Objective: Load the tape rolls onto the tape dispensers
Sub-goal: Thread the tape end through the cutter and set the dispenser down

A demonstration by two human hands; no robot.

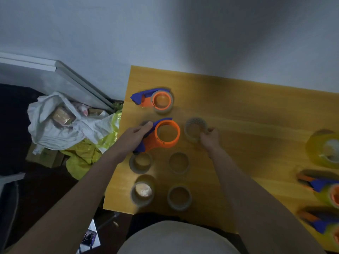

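Observation:
An orange and blue tape dispenser (166, 136) with a bare orange hub is held by my left hand (135, 136), whose fingers curl round its blue handle. Just right of it, my right hand (210, 137) pinches a clear tape roll (194, 130) by its near rim, a little above the wooden table (238, 110). Farther back lies a second dispenser (156, 99) with a roll on its hub. Several loose clear rolls stand near the front edge, among them one (141, 163), another (178, 163) and a third (179, 197).
At the right edge sit a yellowish large roll (324, 149) and two more loaded dispensers (322, 187) (324, 226), blurred. Left of the table, on the floor, lie a white sack (60, 123) and yellow plastic (88, 154). A wall runs behind the table.

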